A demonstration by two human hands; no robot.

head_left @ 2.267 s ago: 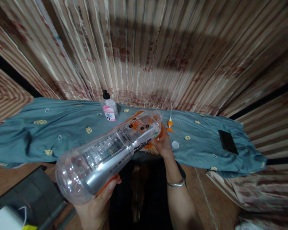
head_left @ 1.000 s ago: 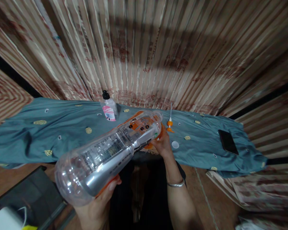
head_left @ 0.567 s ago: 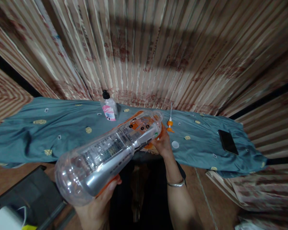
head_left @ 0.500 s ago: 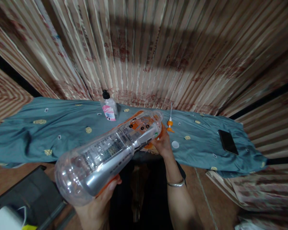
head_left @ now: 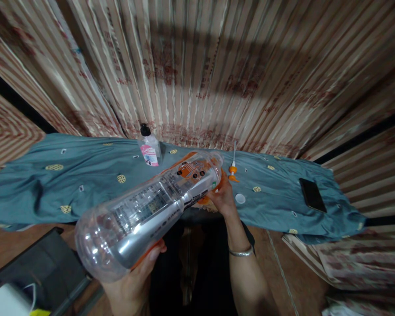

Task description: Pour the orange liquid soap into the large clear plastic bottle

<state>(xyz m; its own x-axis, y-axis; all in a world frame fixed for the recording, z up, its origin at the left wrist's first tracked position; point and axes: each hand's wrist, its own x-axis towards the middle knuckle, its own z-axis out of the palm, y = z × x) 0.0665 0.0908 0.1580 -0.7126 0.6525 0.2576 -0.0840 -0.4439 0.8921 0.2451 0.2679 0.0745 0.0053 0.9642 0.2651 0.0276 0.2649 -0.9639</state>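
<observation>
A large clear plastic bottle (head_left: 145, 210) with a silver and orange label lies tilted in the air, its base at the lower left and its neck at the upper right. My left hand (head_left: 134, 272) is closed around its underside near the base. Beside the neck, my right hand (head_left: 224, 197) is closed on something orange (head_left: 203, 200), mostly hidden behind the bottle. Its fingertips are hidden too. Right of that hand, an orange pump head (head_left: 233, 170) with a pale tube and a white round cap (head_left: 240, 199) rest on the cloth.
A clear bottle (head_left: 149, 151) with black cap and pink label stands upright at the back. The teal cloth (head_left: 95, 175) covers the table, and a black phone (head_left: 312, 195) lies on its right part. Striped curtains (head_left: 197, 79) hang behind. A dark box-like surface (head_left: 42, 263) is at lower left.
</observation>
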